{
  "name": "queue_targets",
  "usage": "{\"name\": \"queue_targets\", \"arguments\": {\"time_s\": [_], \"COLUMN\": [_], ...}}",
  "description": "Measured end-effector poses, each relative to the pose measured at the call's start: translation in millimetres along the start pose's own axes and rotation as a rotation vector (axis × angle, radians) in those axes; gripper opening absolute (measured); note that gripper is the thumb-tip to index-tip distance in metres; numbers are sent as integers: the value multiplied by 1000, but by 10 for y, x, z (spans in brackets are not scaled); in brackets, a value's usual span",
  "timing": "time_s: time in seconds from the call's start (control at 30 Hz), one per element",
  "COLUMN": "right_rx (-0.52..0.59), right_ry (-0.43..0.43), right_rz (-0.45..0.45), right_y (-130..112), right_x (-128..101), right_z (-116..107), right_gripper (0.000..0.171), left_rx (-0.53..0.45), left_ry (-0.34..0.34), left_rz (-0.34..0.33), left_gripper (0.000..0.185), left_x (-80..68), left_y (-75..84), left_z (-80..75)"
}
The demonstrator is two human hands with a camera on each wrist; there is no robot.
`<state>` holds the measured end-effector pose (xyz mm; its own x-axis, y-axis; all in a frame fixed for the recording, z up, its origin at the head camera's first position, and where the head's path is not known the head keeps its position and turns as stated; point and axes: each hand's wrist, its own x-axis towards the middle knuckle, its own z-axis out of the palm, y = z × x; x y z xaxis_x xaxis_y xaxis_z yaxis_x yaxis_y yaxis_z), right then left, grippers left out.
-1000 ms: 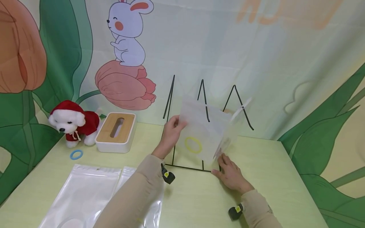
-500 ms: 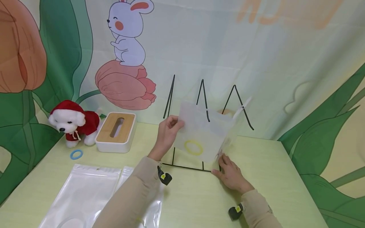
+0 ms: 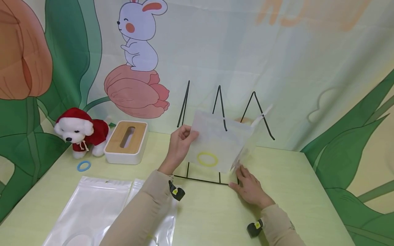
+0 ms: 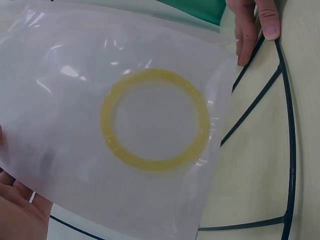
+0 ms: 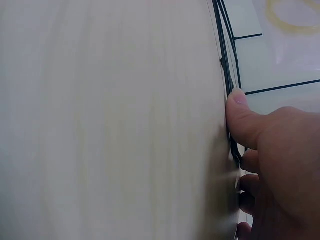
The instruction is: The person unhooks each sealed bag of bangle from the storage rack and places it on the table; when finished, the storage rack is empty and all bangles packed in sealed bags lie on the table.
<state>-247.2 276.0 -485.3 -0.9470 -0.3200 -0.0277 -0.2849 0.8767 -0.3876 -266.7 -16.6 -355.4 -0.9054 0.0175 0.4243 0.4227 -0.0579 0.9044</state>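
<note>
My left hand (image 3: 179,143) pinches the left edge of a translucent plastic bag (image 3: 220,136) at the black wire rack. The bag overlaps the rack's middle arm, which shows in front of its top edge. A yellow ring (image 4: 155,120) shows through the plastic near the bottom of the bag. My right hand (image 3: 250,186) grips the front right corner of the wire rack (image 3: 203,180), thumb on the wire (image 5: 237,107) and fingers curled beside it. A second clear bag (image 3: 246,143) hangs from the rack's right arm, seen nearly edge-on.
Flat zip bags (image 3: 92,205) lie on the front left of the table, one with a pale ring (image 3: 78,239) near it. A blue ring (image 3: 83,166), a wood-topped tissue box (image 3: 126,141) and a plush dog (image 3: 81,133) are at the back left. A printed curtain (image 3: 277,61) hangs behind.
My left hand has shifted a little left and down with the bag's left edge, so the bag's top sits lower. My right hand keeps its hold on the rack.
</note>
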Motion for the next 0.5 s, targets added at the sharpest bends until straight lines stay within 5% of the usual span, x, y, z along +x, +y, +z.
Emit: {"name": "queue_targets", "arguments": {"time_s": [0.5], "right_rx": [-6], "right_ry": [-5], "right_rz": [-1], "right_y": [28], "right_x": [5], "right_z": [15], "right_gripper": [76], "left_rx": [44], "left_ry": [-166], "left_rz": [23], "left_gripper": [13], "left_x": [-64], "left_y": [123], "left_z": [-56]}}
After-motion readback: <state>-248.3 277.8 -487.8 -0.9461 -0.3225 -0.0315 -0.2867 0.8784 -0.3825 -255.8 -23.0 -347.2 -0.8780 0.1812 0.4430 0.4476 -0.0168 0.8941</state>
